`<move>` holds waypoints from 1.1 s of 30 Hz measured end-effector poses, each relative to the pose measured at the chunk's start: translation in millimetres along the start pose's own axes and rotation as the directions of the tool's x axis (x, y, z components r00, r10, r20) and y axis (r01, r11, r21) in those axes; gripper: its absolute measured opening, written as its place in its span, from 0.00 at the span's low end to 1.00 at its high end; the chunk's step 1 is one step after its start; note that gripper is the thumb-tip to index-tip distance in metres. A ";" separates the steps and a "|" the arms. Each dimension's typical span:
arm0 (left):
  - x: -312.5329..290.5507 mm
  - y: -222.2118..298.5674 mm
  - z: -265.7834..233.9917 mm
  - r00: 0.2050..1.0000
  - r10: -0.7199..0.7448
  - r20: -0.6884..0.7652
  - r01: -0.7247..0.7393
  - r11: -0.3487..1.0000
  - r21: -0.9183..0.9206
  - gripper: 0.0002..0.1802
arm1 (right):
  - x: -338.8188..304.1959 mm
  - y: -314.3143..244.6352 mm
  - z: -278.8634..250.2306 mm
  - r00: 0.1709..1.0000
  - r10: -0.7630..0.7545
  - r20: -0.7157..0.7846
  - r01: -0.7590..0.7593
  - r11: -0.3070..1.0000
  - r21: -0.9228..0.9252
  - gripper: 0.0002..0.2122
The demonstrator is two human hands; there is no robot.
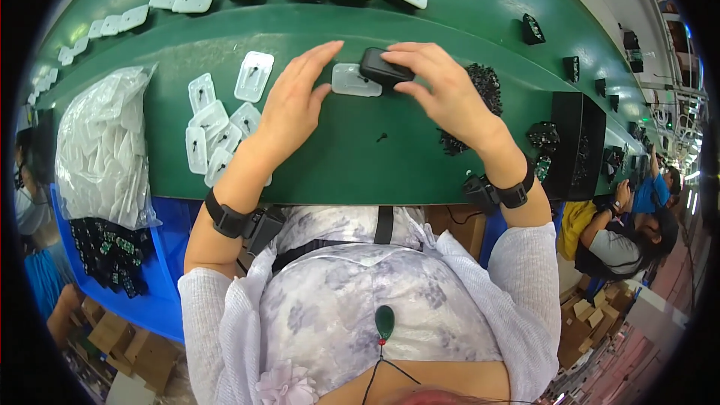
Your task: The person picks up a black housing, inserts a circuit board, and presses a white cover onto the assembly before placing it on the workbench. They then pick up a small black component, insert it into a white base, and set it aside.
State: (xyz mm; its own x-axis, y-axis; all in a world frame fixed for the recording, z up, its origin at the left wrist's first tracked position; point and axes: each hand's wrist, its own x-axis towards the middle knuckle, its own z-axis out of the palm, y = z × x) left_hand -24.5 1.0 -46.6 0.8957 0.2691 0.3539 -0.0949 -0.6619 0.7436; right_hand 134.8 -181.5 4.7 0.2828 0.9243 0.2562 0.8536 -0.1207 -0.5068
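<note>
Workbench [427,172] in green spans the scene, with a blue bin [142,311] below its near left edge. At left, a clear plastic bag [101,146] bulges with white pieces; at right stands a black box [564,142]. A person's left hand [295,101] has released everything, its fingers extended and slightly curved. The right hand [446,86] grasps a black case [383,67] between fingers and thumb, above the bench's middle. Loose white plates [208,118] lie left of the left hand, and a heap of small black pieces [486,84] sits right of the right hand. Between the hands, one white plate [355,81] lies partly beneath the case; whether they touch cannot be told. Nearer, a tiny black screw [382,137] lies alone.
</note>
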 end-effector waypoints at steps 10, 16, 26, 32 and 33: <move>-15.1 -9.6 -0.9 0.981 0.060 0.184 -0.105 0.963 0.248 0.34 | 12.7 -4.0 29.5 0.992 -0.071 0.103 0.070 0.998 0.004 0.17; -14.5 -2.1 -1.3 0.975 0.096 0.201 -0.171 0.901 0.399 0.33 | 3.0 -6.5 45.5 0.997 -0.067 -0.025 0.064 0.991 -0.117 0.16; 17.9 2.4 11.9 0.995 0.059 0.082 -0.086 0.923 0.375 0.24 | 27.8 7.9 20.1 0.938 0.310 0.155 -0.343 0.771 0.537 0.16; 14.0 21.6 3.4 0.834 -0.452 0.315 0.547 0.605 -0.579 0.21 | 12.2 -15.7 17.6 0.890 0.444 0.102 -0.300 0.404 0.864 0.19; 13.1 24.0 4.6 0.816 -0.456 0.356 0.572 0.545 -0.613 0.21 | 10.8 -19.6 19.2 0.896 0.440 0.066 -0.288 0.461 0.839 0.20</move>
State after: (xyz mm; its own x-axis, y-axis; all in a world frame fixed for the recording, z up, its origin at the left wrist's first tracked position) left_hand -13.1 -14.6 -26.7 0.9287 0.2719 -0.2523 0.1944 0.2226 0.9553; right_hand 112.7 -162.2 1.6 0.5998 0.7987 -0.0476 -0.0548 -0.0183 -0.9983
